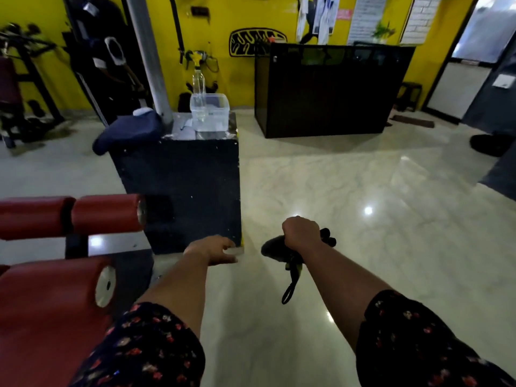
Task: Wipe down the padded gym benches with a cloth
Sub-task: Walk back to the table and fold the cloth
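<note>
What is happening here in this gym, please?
A person stands in a gym beside the red padded rollers of a bench. The right hand grips a bunched dark cloth. The left hand is open and holds nothing. Neither hand touches the padding, so no wiping is going on now. Ahead stands a black box with a clear container and a bottle on top.

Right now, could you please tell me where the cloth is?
In the head view, the cloth is gripped in the right hand, centre-right above the floor, just right of the left hand and the near corner of the black box.
</note>
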`<action>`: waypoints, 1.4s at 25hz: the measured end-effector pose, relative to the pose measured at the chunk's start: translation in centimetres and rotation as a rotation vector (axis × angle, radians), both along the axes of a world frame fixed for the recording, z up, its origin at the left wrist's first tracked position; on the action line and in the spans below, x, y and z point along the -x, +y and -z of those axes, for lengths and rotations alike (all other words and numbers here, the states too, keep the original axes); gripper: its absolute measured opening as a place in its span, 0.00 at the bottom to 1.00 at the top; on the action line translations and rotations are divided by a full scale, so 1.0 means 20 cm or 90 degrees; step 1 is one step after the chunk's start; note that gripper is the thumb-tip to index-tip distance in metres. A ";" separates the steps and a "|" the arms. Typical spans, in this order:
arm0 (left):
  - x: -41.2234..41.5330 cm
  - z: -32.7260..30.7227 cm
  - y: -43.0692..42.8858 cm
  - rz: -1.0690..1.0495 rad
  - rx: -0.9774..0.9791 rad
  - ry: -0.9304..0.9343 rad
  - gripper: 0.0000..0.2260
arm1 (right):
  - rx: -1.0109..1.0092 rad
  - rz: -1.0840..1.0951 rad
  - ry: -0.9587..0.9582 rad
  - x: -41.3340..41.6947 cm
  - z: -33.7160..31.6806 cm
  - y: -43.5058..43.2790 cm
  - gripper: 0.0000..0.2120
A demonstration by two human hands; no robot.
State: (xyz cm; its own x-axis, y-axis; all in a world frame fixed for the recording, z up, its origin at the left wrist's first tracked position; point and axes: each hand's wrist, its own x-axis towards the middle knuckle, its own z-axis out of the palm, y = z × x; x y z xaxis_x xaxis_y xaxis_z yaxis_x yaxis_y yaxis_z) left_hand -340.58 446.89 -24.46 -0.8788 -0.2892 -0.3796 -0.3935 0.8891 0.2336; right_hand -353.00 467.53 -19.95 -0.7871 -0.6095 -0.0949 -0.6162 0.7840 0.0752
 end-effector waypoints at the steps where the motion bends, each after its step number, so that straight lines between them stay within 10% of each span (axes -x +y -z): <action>1: 0.07 -0.03 -0.10 -0.006 -0.001 0.019 0.29 | 0.012 -0.007 -0.009 0.06 -0.01 -0.10 0.03; 20: 1.36 -0.40 -1.30 -0.109 0.148 0.029 0.27 | 0.342 -0.096 0.060 1.42 -0.36 -1.53 0.12; 30: 2.04 -0.64 -1.61 -0.398 -0.397 0.628 0.16 | 0.854 0.009 -0.351 2.02 -0.70 -2.16 0.06; 35: 2.30 -0.88 -1.85 -0.403 -0.647 0.748 0.10 | 1.102 -0.013 -0.721 2.23 -0.75 -2.38 0.10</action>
State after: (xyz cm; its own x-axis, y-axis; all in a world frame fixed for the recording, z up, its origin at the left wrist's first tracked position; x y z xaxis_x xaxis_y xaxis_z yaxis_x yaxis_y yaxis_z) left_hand -386.53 409.83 -6.80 -0.6510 -0.7508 0.1118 0.1881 -0.0169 0.9820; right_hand -397.51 419.88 -4.98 -0.7991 -0.5871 0.1296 0.1432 -0.3952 -0.9074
